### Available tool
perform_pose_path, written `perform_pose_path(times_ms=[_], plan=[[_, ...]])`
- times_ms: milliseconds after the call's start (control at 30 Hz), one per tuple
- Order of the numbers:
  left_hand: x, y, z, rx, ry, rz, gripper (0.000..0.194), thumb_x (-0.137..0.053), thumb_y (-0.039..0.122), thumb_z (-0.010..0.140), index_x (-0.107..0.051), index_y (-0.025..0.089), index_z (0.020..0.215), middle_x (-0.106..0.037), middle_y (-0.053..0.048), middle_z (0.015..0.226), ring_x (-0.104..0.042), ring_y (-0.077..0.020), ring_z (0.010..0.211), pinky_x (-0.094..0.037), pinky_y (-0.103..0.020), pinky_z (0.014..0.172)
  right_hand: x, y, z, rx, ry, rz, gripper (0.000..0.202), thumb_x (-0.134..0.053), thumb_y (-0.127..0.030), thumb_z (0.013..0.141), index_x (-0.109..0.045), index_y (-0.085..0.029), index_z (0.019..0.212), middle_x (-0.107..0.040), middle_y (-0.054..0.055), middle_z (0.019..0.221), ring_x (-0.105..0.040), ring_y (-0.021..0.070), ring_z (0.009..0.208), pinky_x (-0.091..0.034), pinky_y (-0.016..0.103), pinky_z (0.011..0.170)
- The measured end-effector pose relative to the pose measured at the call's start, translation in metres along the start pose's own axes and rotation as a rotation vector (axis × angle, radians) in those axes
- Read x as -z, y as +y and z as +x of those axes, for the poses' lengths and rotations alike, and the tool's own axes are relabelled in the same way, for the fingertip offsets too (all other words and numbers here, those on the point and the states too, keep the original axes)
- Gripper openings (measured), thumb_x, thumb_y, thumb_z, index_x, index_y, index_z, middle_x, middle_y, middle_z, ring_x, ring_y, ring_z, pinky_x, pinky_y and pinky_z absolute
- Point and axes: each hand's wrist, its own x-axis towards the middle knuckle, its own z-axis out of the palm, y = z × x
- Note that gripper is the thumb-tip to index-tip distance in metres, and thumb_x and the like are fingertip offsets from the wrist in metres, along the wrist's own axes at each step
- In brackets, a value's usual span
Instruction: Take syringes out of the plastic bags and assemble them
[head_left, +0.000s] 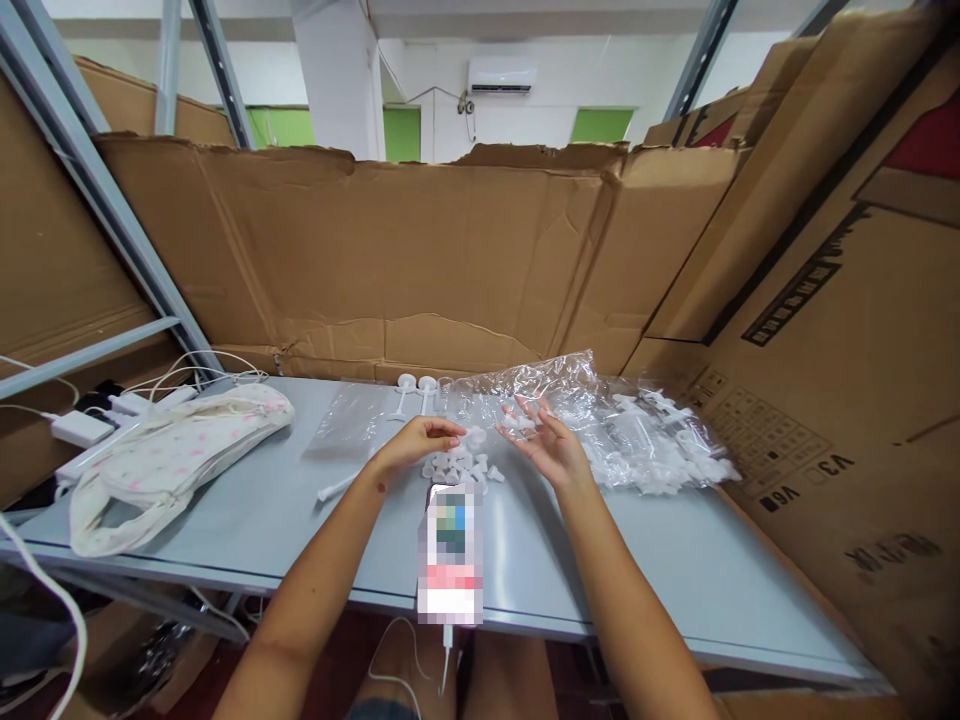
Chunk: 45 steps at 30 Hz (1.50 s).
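Small white plastic pieces [455, 465] lie in a loose pile on the grey table [652, 560]. At the pile's upper left edge is my left hand [420, 441], thumb and fingers brought together; what sits between the tips is too small to make out. My right hand [553, 447] is curled to the right of the pile, with a few small white pieces [519, 421] among its fingers. Behind both hands spreads a clear plastic bag [555, 378]. Two white stemmed plastic parts [417, 396] stand near the table's back, beyond my left hand.
A phone [450, 555] with a cable lies in front of the pile. Bagged white parts [660, 445] are at right. Left are a flat clear bag [345, 420], a white stick-like part [336, 488], a patterned cloth pouch [184, 450] and power adapters [82, 428]. Cardboard [450, 250] walls the table.
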Motion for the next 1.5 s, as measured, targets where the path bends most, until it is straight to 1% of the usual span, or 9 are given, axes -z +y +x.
perform_pose_path(times_ms=[267, 400, 500, 633, 800, 967, 1133, 1333, 1500], plan=[[-0.004, -0.012, -0.003, -0.014, 0.048, 0.251, 0.02, -0.07, 0.028, 0.064, -0.064, 0.013, 0.076, -0.063, -0.003, 0.072, -0.053, -0.0117, 0.064, -0.04, -0.024, 0.061, 0.005, -0.006, 0.001, 0.016, 0.049, 0.007, 0.037, -0.071, -0.022, 0.067, -0.055, -0.032, 0.099, -0.062, -0.002, 0.119, -0.058, 0.0268, 0.111, -0.047, 0.057, 0.093], [-0.011, -0.01, -0.008, -0.063, -0.032, 0.414, 0.007, -0.058, 0.019, 0.069, -0.06, 0.014, 0.073, -0.058, -0.001, 0.069, -0.051, -0.0114, 0.064, -0.038, -0.023, 0.06, 0.007, -0.007, 0.002, 0.015, 0.062, 0.003, 0.035, -0.071, -0.022, 0.067, -0.055, -0.032, 0.096, -0.063, -0.002, 0.117, -0.058, 0.0268, 0.111, -0.046, 0.057, 0.094], [-0.013, -0.011, -0.01, -0.103, -0.094, 0.553, 0.013, -0.053, 0.015, 0.07, -0.061, 0.016, 0.079, -0.057, 0.0, 0.07, -0.051, -0.0122, 0.066, -0.038, -0.023, 0.061, 0.008, -0.006, 0.002, 0.017, 0.053, -0.008, 0.035, -0.071, -0.024, 0.067, -0.055, -0.033, 0.097, -0.062, -0.002, 0.117, -0.058, 0.0265, 0.111, -0.046, 0.057, 0.095], [-0.013, -0.015, -0.01, -0.113, -0.026, 0.675, 0.025, -0.053, 0.016, 0.07, -0.061, 0.019, 0.093, -0.058, 0.001, 0.073, -0.053, -0.0129, 0.066, -0.039, -0.023, 0.062, 0.009, -0.005, 0.003, 0.02, 0.043, -0.013, 0.035, -0.071, -0.024, 0.067, -0.055, -0.032, 0.097, -0.061, -0.001, 0.119, -0.057, 0.0277, 0.112, -0.045, 0.057, 0.095], [-0.013, -0.015, -0.01, -0.143, -0.031, 0.706, 0.015, -0.057, 0.02, 0.071, -0.066, 0.019, 0.083, -0.065, -0.003, 0.082, -0.058, -0.0175, 0.079, -0.041, -0.026, 0.07, 0.009, -0.005, 0.003, 0.02, 0.034, -0.003, 0.033, -0.071, -0.023, 0.068, -0.056, -0.032, 0.096, -0.062, -0.001, 0.119, -0.057, 0.0271, 0.112, -0.046, 0.056, 0.095], [-0.013, -0.006, -0.013, -0.19, -0.058, 0.701, 0.018, -0.053, 0.024, 0.078, -0.068, 0.019, 0.087, -0.066, -0.004, 0.086, -0.058, -0.0171, 0.081, -0.042, -0.026, 0.073, 0.007, -0.006, 0.002, 0.013, 0.044, 0.017, 0.036, -0.07, -0.022, 0.069, -0.056, -0.032, 0.101, -0.062, -0.002, 0.118, -0.057, 0.0269, 0.112, -0.045, 0.056, 0.096], [-0.015, 0.003, -0.016, -0.202, 0.042, 0.611, 0.019, -0.051, 0.025, 0.08, -0.065, 0.019, 0.091, -0.065, -0.006, 0.098, -0.058, -0.0178, 0.087, -0.043, -0.026, 0.073, 0.005, -0.007, 0.001, 0.009, 0.035, 0.026, 0.035, -0.069, -0.021, 0.07, -0.057, -0.033, 0.101, -0.063, -0.003, 0.117, -0.057, 0.0265, 0.112, -0.044, 0.058, 0.097], [-0.017, 0.007, -0.015, -0.185, 0.171, 0.436, 0.017, -0.053, 0.029, 0.08, -0.064, 0.017, 0.085, -0.065, -0.005, 0.089, -0.058, -0.0172, 0.084, -0.044, -0.027, 0.073, 0.002, -0.008, -0.001, 0.014, 0.028, 0.036, 0.035, -0.068, -0.021, 0.071, -0.056, -0.033, 0.102, -0.064, -0.003, 0.117, -0.057, 0.0265, 0.112, -0.043, 0.057, 0.097], [-0.02, 0.013, -0.014, -0.219, 0.293, 0.073, 0.027, -0.063, 0.036, 0.075, -0.064, 0.016, 0.094, -0.065, -0.007, 0.096, -0.06, -0.0177, 0.086, -0.046, -0.031, 0.078, -0.001, -0.007, -0.002, 0.03, 0.032, 0.032, 0.036, -0.07, -0.019, 0.069, -0.056, -0.032, 0.1, -0.063, -0.002, 0.119, -0.059, 0.0277, 0.109, -0.045, 0.058, 0.094]])
